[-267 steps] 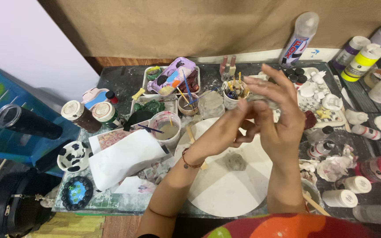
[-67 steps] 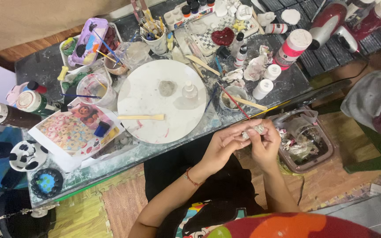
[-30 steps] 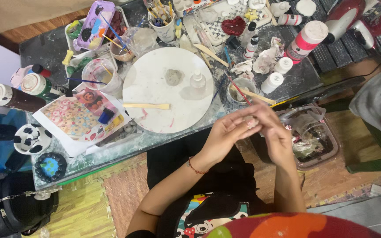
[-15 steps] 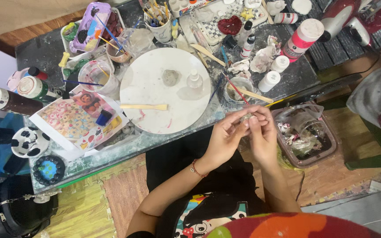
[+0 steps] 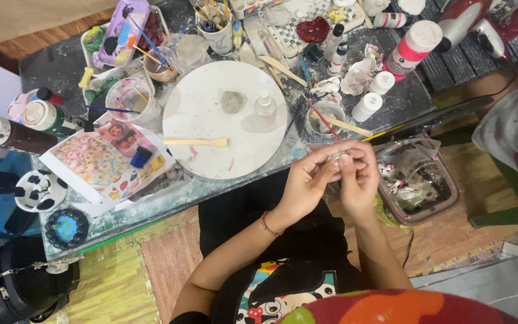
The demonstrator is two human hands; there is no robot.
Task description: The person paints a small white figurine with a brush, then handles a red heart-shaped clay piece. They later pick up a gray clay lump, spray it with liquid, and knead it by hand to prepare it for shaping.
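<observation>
A small pale lump (image 5: 338,158) is being pinched by left hand (image 5: 307,180) and right hand (image 5: 360,180) fingertips at centre frame, beyond the table edge (image 5: 211,195); slipping, it risks being dropped floorward.

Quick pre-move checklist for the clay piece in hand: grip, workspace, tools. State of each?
1. Both hands on the piece: ok. Left hand and right hand pinch the small grey lump between fingertips.
2. Piece over the table: not ok. It is held off the edge, above the lap.
3. White round board has bare space: ok.
4. Wooden stick lying on the board: ok.
5. Spare clay lump on the board: ok.
6. Shape of the held piece: cannot tell, fingers hide it.
</observation>
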